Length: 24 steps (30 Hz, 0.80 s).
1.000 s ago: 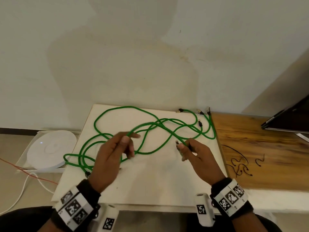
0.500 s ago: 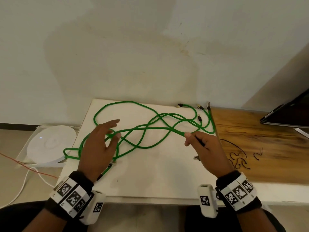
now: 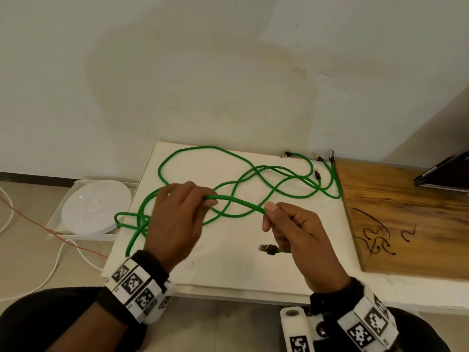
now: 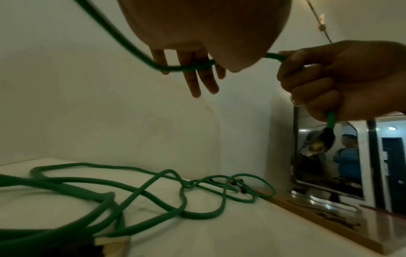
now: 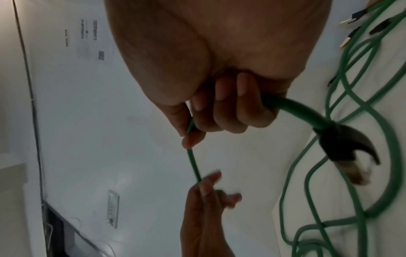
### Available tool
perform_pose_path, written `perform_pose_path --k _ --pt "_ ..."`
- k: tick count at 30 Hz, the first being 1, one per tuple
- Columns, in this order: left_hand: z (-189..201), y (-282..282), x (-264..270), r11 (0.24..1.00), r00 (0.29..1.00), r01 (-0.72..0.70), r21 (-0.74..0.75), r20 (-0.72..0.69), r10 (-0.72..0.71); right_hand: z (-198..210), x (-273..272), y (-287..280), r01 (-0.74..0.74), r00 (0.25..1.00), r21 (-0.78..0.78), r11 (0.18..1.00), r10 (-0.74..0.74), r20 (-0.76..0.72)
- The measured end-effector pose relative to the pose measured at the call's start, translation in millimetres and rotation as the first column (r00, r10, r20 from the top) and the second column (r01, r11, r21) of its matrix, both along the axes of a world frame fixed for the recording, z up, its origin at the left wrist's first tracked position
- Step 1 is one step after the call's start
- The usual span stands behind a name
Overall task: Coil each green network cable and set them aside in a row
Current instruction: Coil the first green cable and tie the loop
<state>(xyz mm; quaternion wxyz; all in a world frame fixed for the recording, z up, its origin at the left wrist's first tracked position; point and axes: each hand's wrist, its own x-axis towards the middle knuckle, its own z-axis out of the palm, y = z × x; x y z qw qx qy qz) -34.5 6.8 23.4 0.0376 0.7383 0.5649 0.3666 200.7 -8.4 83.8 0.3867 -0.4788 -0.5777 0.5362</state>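
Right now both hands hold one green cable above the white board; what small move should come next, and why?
Probably the left hand should swing its stretch of cable over to the right hand to close a first loop. The right hand already grips the cable close to its plug, which hangs free below the fist, and a short straight span runs between the hands. The rest lies tangled on the white board.

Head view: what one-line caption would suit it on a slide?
Two hands, left hand and right hand, hold a green cable taut above tangled cables on a white board.

The dark panel (image 3: 446,175) is cut off at the head view's right edge; the plug (image 5: 349,154) in the right wrist view's right half is motion-blurred.
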Motion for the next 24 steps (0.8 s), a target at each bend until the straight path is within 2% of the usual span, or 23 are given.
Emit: perform_pose_path --k 2,5,8,11,15,18,21,22,24 --pt "0 5 -11 0.997 0.996 -0.079 0.012 0.053 0.078 -6 5 6 0.018 0.999 -0.011 1.000 -0.017 0.047" --pt "2 5 -13 0.984 0.980 -0.170 0.049 0.111 0.164 -13 10 14 -0.032 0.996 0.028 0.999 0.029 0.087" --pt "3 4 -7 0.966 0.965 -0.228 0.119 0.160 0.208 -25 10 18 -0.107 0.970 0.063 0.992 0.090 0.226" --pt "5 9 -12 0.954 0.941 -0.272 0.124 0.243 0.237 -35 2 15 -0.192 0.931 -0.024 0.981 0.190 0.313" --pt "4 10 -14 0.950 0.907 -0.305 0.064 0.324 0.269 -39 -13 1 -0.298 0.929 -0.175 0.938 0.327 0.172" --pt "3 10 -12 0.960 0.884 -0.277 0.037 0.402 0.239 -37 -21 -6 -0.315 0.930 -0.301 0.900 0.356 0.092" --pt "-1 11 -9 0.969 0.851 -0.247 -0.015 0.474 0.224 -30 -19 -3 -0.331 0.931 -0.353 0.875 0.365 0.032" --pt "-3 12 -7 0.972 0.835 -0.232 -0.044 0.504 0.222 -27 -17 -2 -0.360 0.928 -0.360 0.861 0.370 -0.043" --pt "-7 14 -3 0.977 0.805 -0.185 -0.109 0.553 0.214 -22 -11 0 -0.417 0.900 -0.374 0.829 0.317 -0.301"
